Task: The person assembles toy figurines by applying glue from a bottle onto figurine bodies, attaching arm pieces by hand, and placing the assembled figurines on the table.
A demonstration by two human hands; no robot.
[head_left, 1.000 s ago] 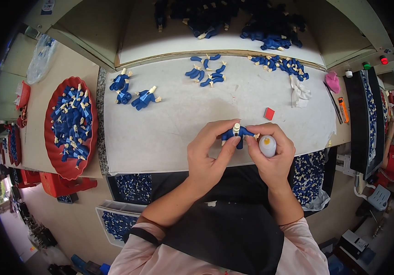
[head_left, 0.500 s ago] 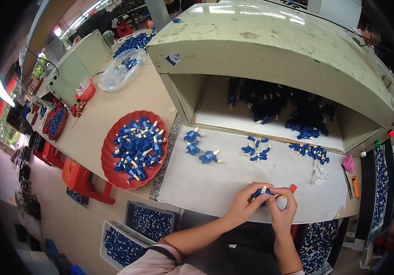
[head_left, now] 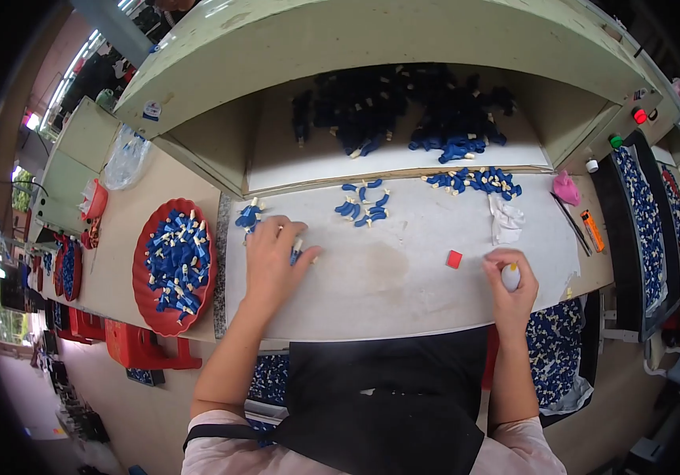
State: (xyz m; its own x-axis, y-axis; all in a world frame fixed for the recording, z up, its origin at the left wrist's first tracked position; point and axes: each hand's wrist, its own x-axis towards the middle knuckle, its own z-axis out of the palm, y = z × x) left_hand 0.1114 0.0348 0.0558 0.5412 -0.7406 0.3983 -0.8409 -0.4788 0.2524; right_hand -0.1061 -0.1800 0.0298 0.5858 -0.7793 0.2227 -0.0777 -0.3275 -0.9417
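My left hand [head_left: 270,265] is over the left part of the white sheet [head_left: 403,293], its fingers spread above small blue doll bodies. One blue doll body [head_left: 250,215] shows beyond my fingers; another [head_left: 296,252] lies partly hidden between my thumb and fingers. Whether my fingertips touch it, I cannot tell. Toward the right of the sheet, my right hand [head_left: 512,285] is closed around a small white squeeze bottle [head_left: 511,275] with a yellow tip. A small red block [head_left: 454,259] lies to the left of that hand.
Loose blue doll arms [head_left: 362,204] and a bigger pile [head_left: 474,182] lie before a pale green hooded box [head_left: 403,39] holding more blue parts. A red scalloped bowl [head_left: 144,277] stands left. Crumpled tissue [head_left: 506,220] and an orange cutter [head_left: 592,230] lie right.
My hands have parted. The left has left the blue doll body it held and moved left; the right has moved right with the bottle. My head view has shifted too.
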